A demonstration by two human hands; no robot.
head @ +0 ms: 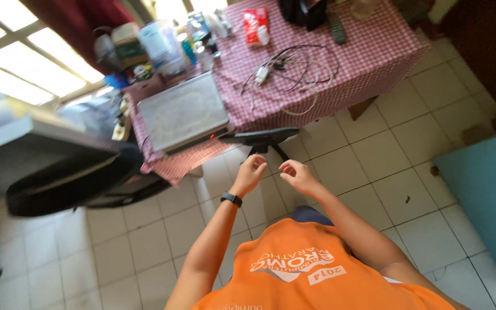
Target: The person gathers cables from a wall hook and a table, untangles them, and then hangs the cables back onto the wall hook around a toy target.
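Clear plastic jars (pixel 159 43) crowding table (pixel 368 51), hands (pixel 252 172) apart below.

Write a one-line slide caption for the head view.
Both hands, left hand and right hand, reach toward a black stand beside a checked-cloth table.

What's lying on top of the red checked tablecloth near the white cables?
White tangled cables with a charger plug, a red-and-white packet and a grey closed laptop; the tabletop under the red checked tablecloth is hidden.
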